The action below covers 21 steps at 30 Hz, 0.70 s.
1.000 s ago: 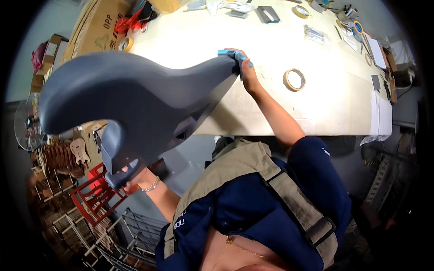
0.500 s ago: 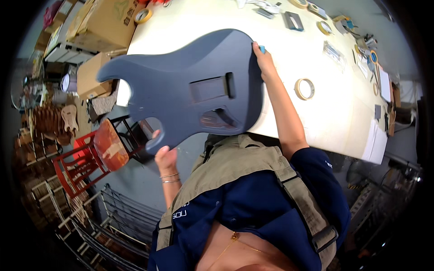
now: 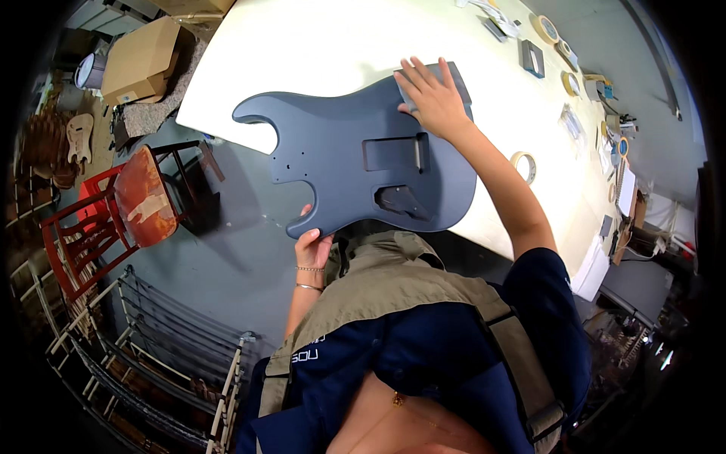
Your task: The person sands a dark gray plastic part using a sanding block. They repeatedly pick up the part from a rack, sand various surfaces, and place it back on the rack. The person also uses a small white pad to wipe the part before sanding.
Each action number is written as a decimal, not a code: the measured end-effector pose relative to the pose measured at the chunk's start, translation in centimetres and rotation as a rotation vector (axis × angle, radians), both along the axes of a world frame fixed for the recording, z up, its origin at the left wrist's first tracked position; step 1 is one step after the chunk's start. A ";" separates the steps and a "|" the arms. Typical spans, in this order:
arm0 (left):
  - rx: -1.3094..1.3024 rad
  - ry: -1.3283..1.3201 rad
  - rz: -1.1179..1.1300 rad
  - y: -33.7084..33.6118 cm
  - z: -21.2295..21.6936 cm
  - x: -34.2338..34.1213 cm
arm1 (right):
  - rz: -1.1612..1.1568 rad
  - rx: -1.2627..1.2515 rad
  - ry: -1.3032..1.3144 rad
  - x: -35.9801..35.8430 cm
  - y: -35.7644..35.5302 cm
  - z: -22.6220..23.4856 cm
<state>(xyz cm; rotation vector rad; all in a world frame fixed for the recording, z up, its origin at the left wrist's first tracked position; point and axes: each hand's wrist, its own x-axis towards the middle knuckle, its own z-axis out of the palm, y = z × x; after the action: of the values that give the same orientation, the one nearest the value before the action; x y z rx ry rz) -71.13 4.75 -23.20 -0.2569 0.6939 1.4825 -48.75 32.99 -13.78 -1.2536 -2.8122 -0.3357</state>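
Note:
A dark grey-blue electric guitar body (image 3: 325,140) lies partly on the pale table, back side up, its lower edge close to my apron. Two cavities and several small holes show in it. My left hand (image 3: 314,246) grips the tip of its lower horn, thumb on top. Across the upper right of the body my right hand (image 3: 435,106) rests flat with fingers spread. Beneath those fingers is a thin grey sheet (image 3: 459,83), which looks like sandpaper; my hand partly hides it.
On the white table (image 3: 302,45), a tape roll (image 3: 532,168) sits right of my right forearm. More tape rolls and small tools line the far right edge. Left of me stand a worn red chair (image 3: 144,197) and a metal rack (image 3: 151,356). A cardboard box (image 3: 140,60) is farther back.
The guitar body has come down from a tilted, lifted pose to lie flatter, farther right in view. My right hand has left its edge and now lies spread on top, over the grey sheet.

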 end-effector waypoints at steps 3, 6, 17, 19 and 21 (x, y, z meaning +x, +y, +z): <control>0.010 -0.045 -0.024 0.1 0.2 -0.1 | -0.032 -0.090 -0.117 -0.9 -1.0 -1.2; 0.028 -0.065 -0.047 -0.1 -0.5 -0.3 | 0.015 -0.200 0.001 -7.0 -3.9 -2.7; -0.058 -0.135 0.073 0.4 1.1 0.5 | 0.041 -0.241 0.152 -11.4 -4.3 -3.5; -0.033 -0.144 0.080 0.5 1.0 0.7 | -0.009 -0.169 -0.068 -5.1 -1.2 -1.9; -0.022 -0.163 0.065 0.3 0.9 0.6 | -0.130 -0.059 -0.207 -1.0 1.9 -1.1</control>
<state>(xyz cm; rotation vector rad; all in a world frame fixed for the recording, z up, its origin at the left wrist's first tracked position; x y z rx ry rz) -70.55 5.02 -22.32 -0.4155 0.5752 1.4975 -49.78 34.89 -14.92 -1.5009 -2.9354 -0.4135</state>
